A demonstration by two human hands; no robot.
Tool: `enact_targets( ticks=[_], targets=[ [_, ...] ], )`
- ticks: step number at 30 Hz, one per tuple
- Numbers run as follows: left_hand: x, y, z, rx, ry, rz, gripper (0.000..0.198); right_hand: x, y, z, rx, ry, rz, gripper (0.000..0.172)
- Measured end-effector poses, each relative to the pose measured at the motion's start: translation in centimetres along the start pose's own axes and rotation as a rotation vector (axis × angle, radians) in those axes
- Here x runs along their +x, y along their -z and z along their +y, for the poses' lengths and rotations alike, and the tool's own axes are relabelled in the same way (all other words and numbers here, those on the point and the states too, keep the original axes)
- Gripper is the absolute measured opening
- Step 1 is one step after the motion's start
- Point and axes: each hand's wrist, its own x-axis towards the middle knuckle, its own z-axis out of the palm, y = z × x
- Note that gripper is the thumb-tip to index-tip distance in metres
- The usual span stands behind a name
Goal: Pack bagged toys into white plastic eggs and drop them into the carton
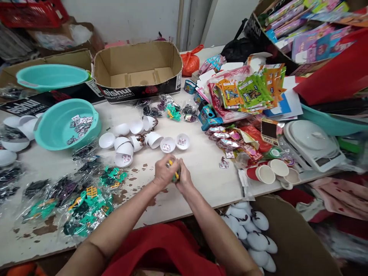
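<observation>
Over the middle of the table, my left hand [164, 171] and my right hand [184, 175] come together, fingers curled around a small bag of plastic parts [176, 175]. Yellow and dark green bits of it show between the fingers; the rest is hidden. Just beyond lie white half shells [167, 145], a few with a small printed packet [126, 158] inside. To the left of my hands rest clear bags of green, black and yellow parts [89, 207].
A teal basin [46, 132] with small packets stands at left. Behind is an open cardboard box [138, 76]. To the right are orange and green pouches [250, 90], paper cups [266, 173] and a white scale [312, 143]. White eggs [257, 239] fill a box below the edge.
</observation>
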Motion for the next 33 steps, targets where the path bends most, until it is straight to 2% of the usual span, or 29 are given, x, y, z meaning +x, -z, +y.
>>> enact_targets(
  ticks=[2,3,5,6,7,8,10,12,14,16,18,20,23,25,28,31,33],
  targets=[
    [2.7,0.8,-0.6,-0.099,0.045,0.140,0.012,2.3,1.5,-1.4,-0.132,0.031,0.082,0.067],
    [3.7,1.4,-1.0,-0.153,0.060,0.201,0.013,3.6,2.4,-2.1,-0.237,0.096,0.142,0.070],
    [5.1,2.6,-1.7,-0.244,0.090,0.269,0.017,6.6,4.2,-3.1,-0.500,0.286,0.220,0.099],
    [5.3,3.1,-2.0,-0.277,0.110,0.275,0.019,8.2,4.9,-3.4,-0.627,0.374,0.205,0.115],
    [5.4,3.6,-2.2,-0.305,0.135,0.274,0.019,9.8,5.6,-3.5,-0.750,0.440,0.163,0.123],
    [5.3,4.0,-2.5,-0.332,0.166,0.274,0.020,11.3,6.0,-3.5,-0.839,0.474,0.103,0.124],
    [4.9,4.5,-2.7,-0.400,0.229,0.283,0.021,13.5,6.6,-3.1,-0.886,0.453,0.012,0.114],
    [4.8,4.8,-2.5,-0.464,0.284,0.281,0.022,14.1,7.0,-2.6,-0.863,0.403,0.035,0.102],
    [4.9,4.9,-2.1,-0.511,0.319,0.278,0.023,12.8,7.3,-2.2,-0.847,0.364,0.087,0.098],
    [5.0,4.6,-1.4,-0.541,0.334,0.268,0.023,9.7,7.5,-1.9,-0.844,0.341,0.078,0.097],
    [4.8,3.7,-0.5,-0.580,0.331,0.235,0.024,5.7,7.2,-1.7,-0.829,0.326,-0.037,0.094],
    [4.0,2.4,0.2,-0.592,0.302,0.179,0.023,1.9,6.3,-1.4,-0.753,0.321,-0.206,0.089],
    [1.7,0.7,0.7,-0.425,0.200,0.096,0.019,-1.7,4.7,-1.4,-0.645,0.348,-0.274,0.087],
    [-0.1,0.2,0.8,-0.228,0.096,0.057,0.015,-2.8,3.9,-1.6,-0.603,0.351,-0.247,0.090],
    [-2.0,0.2,1.2,-0.024,-0.078,0.014,0.013,-3.5,3.3,-2.0,-0.436,0.275,-0.274,0.095],
    [-2.7,0.8,2.1,0.004,-0.186,-0.080,0.013,-4.1,3.3,-2.6,-0.299,0.215,-0.307,0.116],
    [-2.8,1.1,2.5,-0.038,-0.193,-0.150,0.014,-4.5,3.6,-3.0,-0.249,0.211,-0.331,0.125]
  ],
)
